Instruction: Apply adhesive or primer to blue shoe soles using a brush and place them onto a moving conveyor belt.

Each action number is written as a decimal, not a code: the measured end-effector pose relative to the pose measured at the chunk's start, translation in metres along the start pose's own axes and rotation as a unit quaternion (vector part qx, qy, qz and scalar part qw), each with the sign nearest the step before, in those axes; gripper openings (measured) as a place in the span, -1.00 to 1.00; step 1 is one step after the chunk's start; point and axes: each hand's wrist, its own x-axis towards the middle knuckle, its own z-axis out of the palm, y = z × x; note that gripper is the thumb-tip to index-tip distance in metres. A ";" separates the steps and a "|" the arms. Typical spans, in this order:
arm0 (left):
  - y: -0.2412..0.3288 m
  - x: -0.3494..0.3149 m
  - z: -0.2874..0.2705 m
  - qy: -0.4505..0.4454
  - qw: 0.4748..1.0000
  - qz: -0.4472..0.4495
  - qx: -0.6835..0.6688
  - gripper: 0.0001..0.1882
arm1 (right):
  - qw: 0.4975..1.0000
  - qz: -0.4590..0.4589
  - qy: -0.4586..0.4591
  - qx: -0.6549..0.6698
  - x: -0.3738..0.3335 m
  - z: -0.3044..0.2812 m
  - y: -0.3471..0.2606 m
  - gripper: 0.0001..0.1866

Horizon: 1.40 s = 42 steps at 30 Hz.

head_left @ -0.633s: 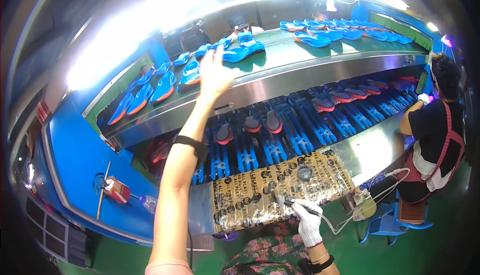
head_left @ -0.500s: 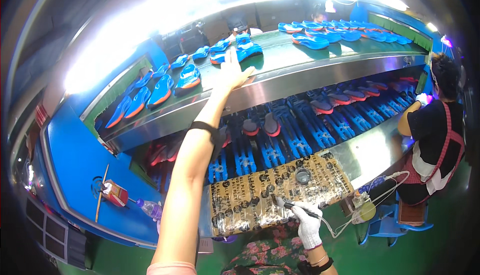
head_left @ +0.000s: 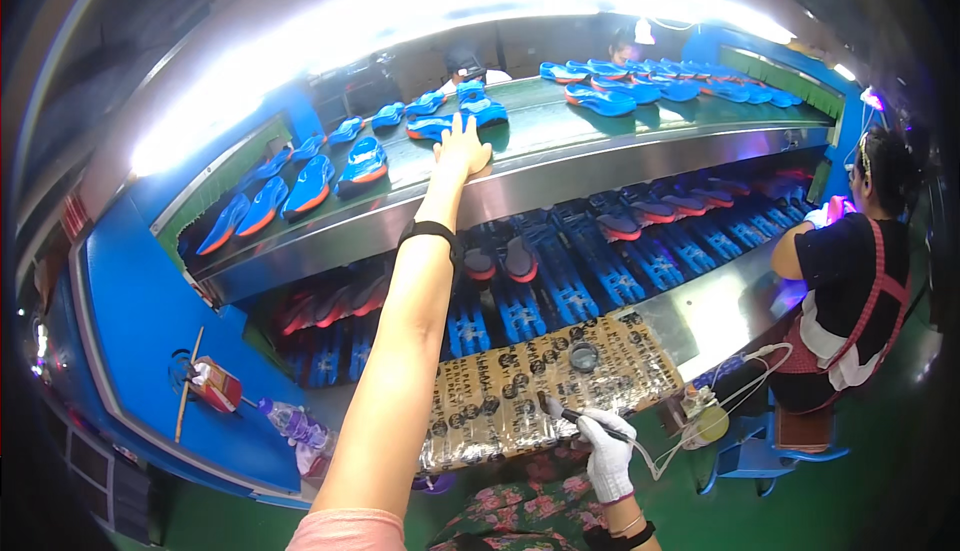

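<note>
My left hand [head_left: 463,150] is bare and open. Its arm reaches up to the upper shelf, and its spread fingers overlap the near edge of a small group of blue shoe soles [head_left: 484,113] with orange undersides. Whether the fingertips touch them I cannot tell. Lower down, my right hand [head_left: 610,456], in a white knitted glove, is closed round the dark handle of a brush [head_left: 553,407]. The bristles point left, over a tape-covered board [head_left: 480,366] on the front ledge. A small round cup [head_left: 584,356] sits on that board.
More blue soles [head_left: 600,99] line the upper belt [head_left: 530,121]. Below it, dark red-edged soles [head_left: 520,261] rest on blue racks [head_left: 570,296]. A co-worker [head_left: 860,271] sits at the right. At left are a bottle [head_left: 292,421], a red box [head_left: 215,386] and a stick [head_left: 190,391].
My left hand's fingers have spread apart, still at the same group of soles. My right hand keeps the brush over the board. The whole view has shifted slightly.
</note>
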 end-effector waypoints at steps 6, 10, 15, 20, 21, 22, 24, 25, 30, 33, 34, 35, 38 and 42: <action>-0.010 0.023 -0.002 -0.096 0.995 -0.002 0.027 -0.25 | 1.000 0.003 0.025 0.002 -0.002 -0.007 -0.009 -0.81; -0.009 0.027 -0.009 -0.116 0.992 -0.015 0.036 -0.37 | 0.999 -0.014 0.038 -0.009 0.004 -0.008 -0.004 -0.81; -0.030 0.017 -0.024 -0.089 0.995 0.040 -0.004 -0.47 | 1.000 -0.017 0.019 -0.012 0.001 0.002 -0.004 -0.82; -0.046 -0.031 -0.051 -0.042 0.969 0.162 -0.181 -0.72 | 1.000 -0.027 0.003 -0.001 -0.003 0.004 -0.006 -0.82; -0.055 -0.046 -0.051 0.051 0.958 0.222 -0.175 -0.66 | 0.999 -0.039 -0.001 -0.006 -0.004 0.007 -0.007 -0.82; -0.060 -0.061 -0.055 0.052 0.958 0.221 -0.175 -0.66 | 0.999 -0.039 -0.003 -0.007 -0.007 0.010 -0.010 -0.82; -0.064 -0.092 -0.063 0.154 0.914 0.197 -0.320 -0.51 | 0.999 -0.033 -0.001 -0.006 -0.011 0.013 -0.015 -0.82; -0.060 -0.117 -0.075 0.148 0.883 0.189 -0.403 -0.39 | 0.999 -0.043 -0.004 -0.006 -0.012 0.014 -0.015 -0.82; -0.081 -0.174 -0.077 0.229 0.901 0.165 -0.328 -0.38 | 0.999 -0.031 -0.019 0.003 -0.021 0.020 -0.019 -0.82; -0.102 -0.171 -0.054 0.322 0.897 0.178 -0.243 -0.42 | 0.998 -0.053 -0.030 -0.010 -0.027 0.025 -0.020 -0.80; -0.097 -0.174 -0.055 0.320 0.896 0.178 -0.249 -0.42 | 0.998 -0.055 -0.026 -0.013 -0.028 0.025 -0.020 -0.80; -0.093 -0.175 -0.060 0.188 0.905 0.113 -0.365 -0.41 | 0.999 -0.045 -0.018 -0.002 -0.030 0.026 -0.021 -0.80; -0.111 -0.167 -0.064 0.014 0.877 0.066 -0.476 -0.41 | 0.999 -0.009 -0.024 0.027 -0.032 0.018 -0.018 -0.78; -0.110 -0.168 -0.054 -0.037 0.761 0.104 -0.639 -0.51 | 0.999 -0.009 -0.016 0.033 -0.031 0.018 -0.017 -0.79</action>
